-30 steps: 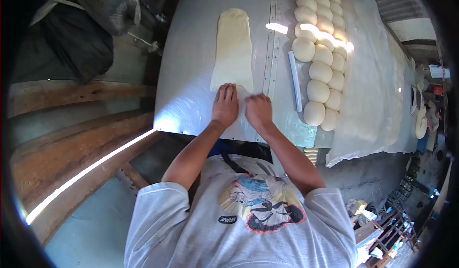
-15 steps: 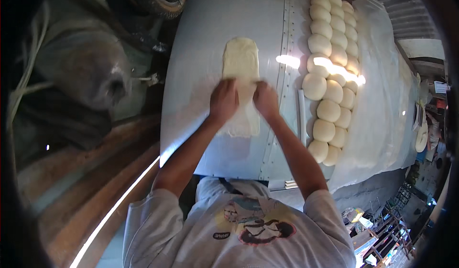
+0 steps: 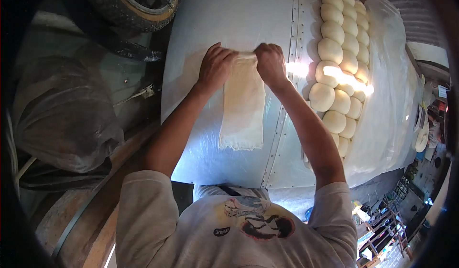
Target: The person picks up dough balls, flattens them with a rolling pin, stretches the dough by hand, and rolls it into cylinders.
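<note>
A long, flat sheet of pale dough [image 3: 243, 108] lies lengthwise on the metal-topped table [image 3: 229, 10], its ragged near end toward me. At its far end, my left hand [image 3: 217, 66] grips the left corner with curled fingers. My right hand [image 3: 271, 63] is closed on the right corner of the same end. Between the two hands the far edge of the dough looks drawn up or folded; my fingers partly hide it.
Rows of round dough balls [image 3: 333, 50] sit to the right, beside a riveted seam [image 3: 282, 134]. Clear plastic sheeting [image 3: 382, 105] covers the surface beyond them. A bicycle wheel [image 3: 143, 5] and a dark plastic bag [image 3: 67, 120] are at the left.
Both hands have moved from the middle of the dough to its far end. The far part that stretched beyond my hands now no longer shows past them.
</note>
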`<state>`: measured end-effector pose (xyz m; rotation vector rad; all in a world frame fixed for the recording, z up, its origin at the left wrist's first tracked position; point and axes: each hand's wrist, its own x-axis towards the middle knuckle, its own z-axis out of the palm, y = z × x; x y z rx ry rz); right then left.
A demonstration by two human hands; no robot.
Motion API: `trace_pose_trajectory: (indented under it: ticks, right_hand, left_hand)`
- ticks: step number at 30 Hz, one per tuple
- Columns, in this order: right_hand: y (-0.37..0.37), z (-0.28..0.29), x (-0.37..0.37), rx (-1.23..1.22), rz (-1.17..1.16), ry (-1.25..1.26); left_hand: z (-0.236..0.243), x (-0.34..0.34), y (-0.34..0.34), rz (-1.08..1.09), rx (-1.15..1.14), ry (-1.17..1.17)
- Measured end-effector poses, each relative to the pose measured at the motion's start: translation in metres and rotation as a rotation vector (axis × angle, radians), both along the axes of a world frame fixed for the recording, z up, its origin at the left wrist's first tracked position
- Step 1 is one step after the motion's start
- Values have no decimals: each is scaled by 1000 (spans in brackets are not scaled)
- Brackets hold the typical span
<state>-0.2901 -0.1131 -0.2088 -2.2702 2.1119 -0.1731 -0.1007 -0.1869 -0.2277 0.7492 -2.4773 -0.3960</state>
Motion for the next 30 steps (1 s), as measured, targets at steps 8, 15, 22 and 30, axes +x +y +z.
trace_pose_trajectory:
  ticks: [8,15,22,30]
  right_hand:
    - [61,-22,8,-361,99,36]
    - [4,-16,24,-189,-291,-319]
    - [171,-17,52,212,-46,-128]
    - [100,27,22,134,-225,-582]
  left_hand:
    - [-19,42,29,-41,-77,2]
    - [10,-11,20,166,160,-284]
    - [-5,78,137,-105,119,-487]
    - [31,31,99,90,472,-476]
